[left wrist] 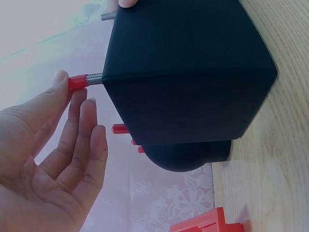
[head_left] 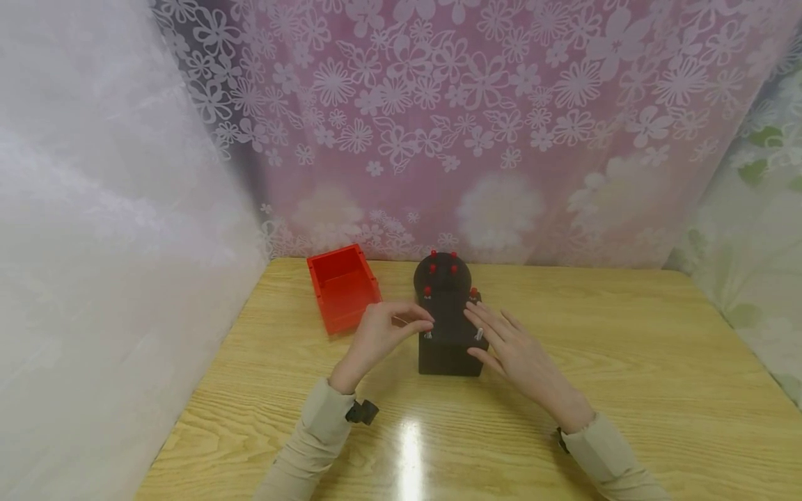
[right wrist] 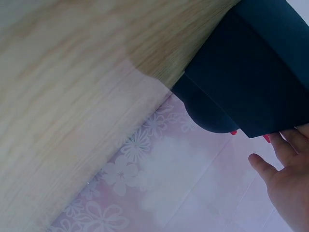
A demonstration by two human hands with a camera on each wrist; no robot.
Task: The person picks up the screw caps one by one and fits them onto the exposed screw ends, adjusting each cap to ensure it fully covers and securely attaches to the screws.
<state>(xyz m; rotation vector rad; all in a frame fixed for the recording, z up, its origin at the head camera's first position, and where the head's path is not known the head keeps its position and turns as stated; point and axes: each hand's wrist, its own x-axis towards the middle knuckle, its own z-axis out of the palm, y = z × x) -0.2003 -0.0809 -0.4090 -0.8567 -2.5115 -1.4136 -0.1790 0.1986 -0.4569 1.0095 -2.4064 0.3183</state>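
Observation:
A black block (head_left: 447, 360) with a round black part (head_left: 442, 282) at its far end stands on the table. Between thumb and index finger, my left hand (head_left: 379, 335) pinches a red cap (left wrist: 78, 82) at the end of a threaded metal stud (left wrist: 95, 79) on the block's near left. My right hand (head_left: 521, 356) lies with extended fingers along the block's right edge, beside a bare metal stud (head_left: 479, 334). Farther back, red caps (head_left: 427, 292) stand on the block's left and right sides. Several smaller red pegs (head_left: 454, 268) rise from the round part.
An open red bin (head_left: 341, 323) sits on the wooden table (head_left: 626, 362), left of the block and just behind my left hand. A pink flowered curtain (head_left: 401, 139) hangs along the table's back edge. Pale sheeting (head_left: 113, 209) borders the left side.

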